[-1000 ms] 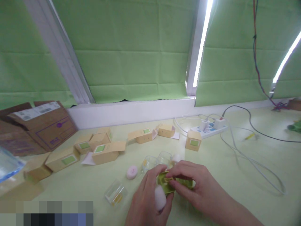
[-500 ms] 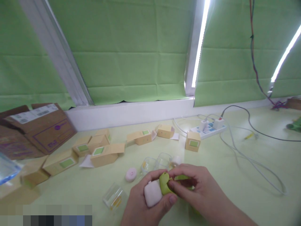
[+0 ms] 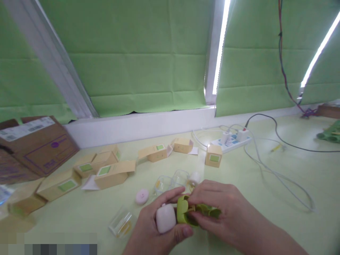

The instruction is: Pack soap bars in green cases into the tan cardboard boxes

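Observation:
My left hand (image 3: pixel 159 226) is wrapped round a small white rounded-square case (image 3: pixel 166 218) with a little knob on top. Right beside it, the fingers of my right hand (image 3: pixel 220 209) pinch a lime-green soft cover (image 3: pixel 183 210), whose hollow inside partly shows. A green strip trails from the cover under my right palm. Whether the white case touches the cover I cannot tell. Just beyond my hands lie clear plastic boxes (image 3: pixel 163 184), a round white piece (image 3: pixel 195 177) and a pink disc (image 3: pixel 142 196). Left of my left hand is another clear box (image 3: pixel 122 224) with a yellow mark.
Several small tan cartons (image 3: pixel 114 175) with green labels lie across the table, some with flaps up. A large brown carton (image 3: pixel 50 148) stands at the left. Toward the back right, a white power strip (image 3: pixel 231 141) has plugs and loose cables (image 3: pixel 278 175).
The green cover has turned and spread, so its hollow inside now shows beside the white case. Both hands keep their hold. The view has shifted slightly to the right.

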{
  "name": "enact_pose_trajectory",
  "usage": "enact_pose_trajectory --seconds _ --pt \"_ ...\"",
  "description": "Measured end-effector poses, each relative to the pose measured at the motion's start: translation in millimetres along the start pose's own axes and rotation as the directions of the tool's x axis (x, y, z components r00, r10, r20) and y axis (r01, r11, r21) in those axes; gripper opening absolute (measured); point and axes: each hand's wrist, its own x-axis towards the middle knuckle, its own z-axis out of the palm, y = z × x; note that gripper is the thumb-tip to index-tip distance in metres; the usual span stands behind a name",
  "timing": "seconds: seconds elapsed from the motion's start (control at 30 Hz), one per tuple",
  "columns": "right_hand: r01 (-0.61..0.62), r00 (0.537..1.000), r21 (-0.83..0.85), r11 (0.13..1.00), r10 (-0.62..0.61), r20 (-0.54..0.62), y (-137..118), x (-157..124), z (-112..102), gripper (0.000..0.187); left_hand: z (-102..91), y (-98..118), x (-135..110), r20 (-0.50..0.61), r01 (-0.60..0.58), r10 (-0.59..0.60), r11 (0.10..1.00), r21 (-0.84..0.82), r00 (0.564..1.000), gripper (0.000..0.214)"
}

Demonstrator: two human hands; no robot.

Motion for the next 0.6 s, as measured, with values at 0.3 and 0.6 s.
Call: enact_pose_trajectory --seconds 0.3,0.6 --pt "0.031 0.999 0.001 1.0 -0.031 -0.04 1.2 -0.6 3.2 0.016 0.8 4.6 1.0 -0.123 0.023 -0.022 1.0 0.012 0.992 0.043" --pt "0.07 0.996 0.055 0.996 -0.073 0.055 -2.8 1.6 0.7 0.021 -0.5 4.5 1.3 -0.046 0.052 -0.053 0.998 -0.019 0.998 0.041"
